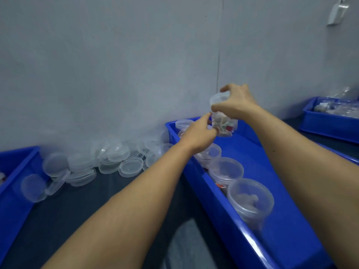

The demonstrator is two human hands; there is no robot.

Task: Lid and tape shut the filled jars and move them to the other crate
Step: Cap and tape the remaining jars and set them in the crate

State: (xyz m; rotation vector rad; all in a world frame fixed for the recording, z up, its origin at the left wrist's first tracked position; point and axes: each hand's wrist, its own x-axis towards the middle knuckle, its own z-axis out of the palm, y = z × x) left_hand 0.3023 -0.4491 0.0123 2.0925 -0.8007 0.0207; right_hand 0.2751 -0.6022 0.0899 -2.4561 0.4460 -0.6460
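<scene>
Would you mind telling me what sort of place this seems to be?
Probably a small packing or assembly workstation. Blue plastic crates sit on a dark bench, one holding a row of filled clear jars; loose lids lie heaped against a plain grey wall, and both hands hold a jar above the crate.

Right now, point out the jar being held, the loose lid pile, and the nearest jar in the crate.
held jar (223, 125), head view, on its clear lower body with the contents.
lid pile (116, 156), head view, on a lid mid-heap by the wall.
nearest jar (250, 199), head view, on its lidded top.
</scene>
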